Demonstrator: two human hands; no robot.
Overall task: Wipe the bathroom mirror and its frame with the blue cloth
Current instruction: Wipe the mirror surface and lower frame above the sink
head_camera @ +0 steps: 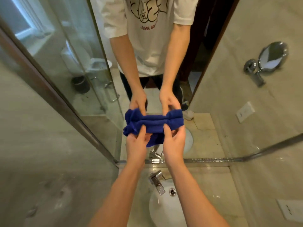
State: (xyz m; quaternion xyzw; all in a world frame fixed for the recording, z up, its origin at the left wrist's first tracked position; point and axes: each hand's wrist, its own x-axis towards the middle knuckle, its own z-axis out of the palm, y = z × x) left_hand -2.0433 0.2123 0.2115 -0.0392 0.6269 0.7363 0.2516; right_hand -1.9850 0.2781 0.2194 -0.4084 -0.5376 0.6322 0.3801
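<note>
The blue cloth (153, 126) is bunched into a folded band right at the glass of the bathroom mirror (91, 51), so it meets its own reflection. My left hand (136, 145) grips its left end, thumb on top. My right hand (174, 141) pinches its right end. The mirror's dark brown frame (54, 97) runs diagonally down the left side, and a chrome strip (213, 160) edges the bottom. In the glass I see the reflection of a person in a white printed T-shirt holding the cloth.
Below my arms sit a white basin (164, 205) and a chrome tap (156, 181) on a marble counter (213, 182). A round chrome shaving mirror (272, 57) and a white socket (245, 112) hang on the right wall. Marble wall fills the left.
</note>
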